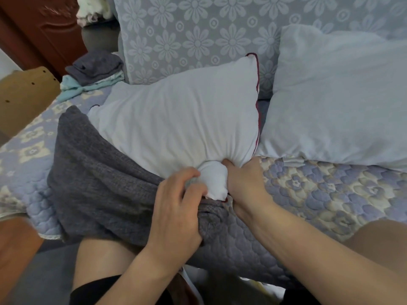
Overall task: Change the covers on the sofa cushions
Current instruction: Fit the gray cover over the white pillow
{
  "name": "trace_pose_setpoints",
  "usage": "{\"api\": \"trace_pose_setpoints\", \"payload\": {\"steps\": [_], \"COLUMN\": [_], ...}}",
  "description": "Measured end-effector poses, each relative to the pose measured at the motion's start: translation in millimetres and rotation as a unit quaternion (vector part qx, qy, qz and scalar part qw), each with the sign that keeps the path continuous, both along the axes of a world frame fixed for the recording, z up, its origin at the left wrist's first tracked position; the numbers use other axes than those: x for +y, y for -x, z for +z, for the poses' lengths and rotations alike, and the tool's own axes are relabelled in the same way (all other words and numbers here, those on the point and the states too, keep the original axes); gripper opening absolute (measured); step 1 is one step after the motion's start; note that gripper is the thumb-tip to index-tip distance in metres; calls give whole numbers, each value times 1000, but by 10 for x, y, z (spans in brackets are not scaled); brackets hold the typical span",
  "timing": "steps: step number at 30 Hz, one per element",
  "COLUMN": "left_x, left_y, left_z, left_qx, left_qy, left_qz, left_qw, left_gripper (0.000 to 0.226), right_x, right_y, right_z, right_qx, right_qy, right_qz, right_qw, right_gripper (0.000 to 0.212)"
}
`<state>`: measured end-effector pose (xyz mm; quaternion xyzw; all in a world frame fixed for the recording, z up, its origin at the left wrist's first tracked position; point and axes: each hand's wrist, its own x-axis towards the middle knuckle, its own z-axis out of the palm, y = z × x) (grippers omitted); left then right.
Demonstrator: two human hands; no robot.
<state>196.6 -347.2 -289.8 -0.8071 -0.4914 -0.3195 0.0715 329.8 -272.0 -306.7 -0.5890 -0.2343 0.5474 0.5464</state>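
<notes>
At the far left a folded pile of cloths, dark grey on top and pale green below, sits on the quilted seat pad beside the flower-patterned sofa back. Nearer, a dark grey cushion cover lies rumpled across the left and near part of the seat, its far edge lapping the lower left side of a white cushion insert edged with red piping. The left hand rests on the grey cover at its opening, fingers curled and gripping the fabric, their tips touching the bunched near corner of the insert. That corner bulges out as a white knob between the two hands. Just to its right, the right hand grips the insert, fingers curled tightly into the white cloth above the knob. Farther right, a second bare white insert leans against the sofa back, just beside the first.
</notes>
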Motion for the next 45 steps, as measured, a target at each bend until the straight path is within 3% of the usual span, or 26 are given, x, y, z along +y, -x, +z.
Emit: {"api": "trace_pose_setpoints", "payload": {"steps": [2, 5, 8, 11, 15, 17, 19, 21, 23, 25, 28, 32, 35, 39, 43, 45], "left_x": [82, 202, 357, 590, 991, 1098, 1103, 1076, 1079, 1116, 1146, 1242, 1379, 1560, 1713, 1727], "left_y": [10, 3, 29, 44, -78, -242, -434, -595, -650, -598, -480, -424, -349, -263, -133, -63], "left_z": [54, 179, 310, 533, 931, 1027, 1012, 953, 919, 938, 1045, 1266, 1354, 1378, 1343, 1309], "left_qx": [34, 106, 149, 137, 95, 80, 75, 68, 90, 121, 149, 108, 54, 39, -6, -37], "left_qy": [34, 68, 128, 210, 233, 209, 177, 149, 152, 174, 220, 424, 554, 680, 742, 753], "left_qz": [-15, -34, -26, -16, 31, 46, 60, 43, 7, -26, -61, -55, -70, -111, -151, -159], "left_qw": [999, 991, 980, 968, 967, 974, 980, 986, 984, 977, 962, 898, 828, 724, 653, 638], "left_gripper": [46, 47, 33, 10, 19, 20, 26, 33, 36, 30, 29, 23, 7, 30, 34, 24], "right_x": [-7, -72, -92, -92, -285, -456, -482, -338, -171, -83, -82, -23, 66, 79, 76, 75], "right_y": [-15, 7, -50, -262, -398, -310, -195, -160, -218, -379, -541, -493, -587, -725, -777, -758], "right_z": [-21, -34, -19, 118, 257, 324, 281, 203, 157, 194, 301, 338, 370, 339, 324, 325], "right_qx": [-6, 22, 38, 35, -147, -181, -193, -223, -237, -266, -343, -343, -241, -95, 96, 156], "right_qy": [-2, 1, 7, -18, -107, -175, -221, -244, -246, -237, -263, -235, -185, -147, -135, -131], "right_qz": [3, 48, 116, 191, 55, 107, 163, 144, 94, 27, -18, 37, 141, 243, 313, 324], "right_qw": [1000, 999, 992, 981, 982, 962, 942, 933, 935, 934, 902, 909, 942, 954, 935, 924], "right_gripper": [46, 50, 60, 37, 28, 34, 54, 69, 60, 36, 42, 40, 34, 7, 52, 57]}}
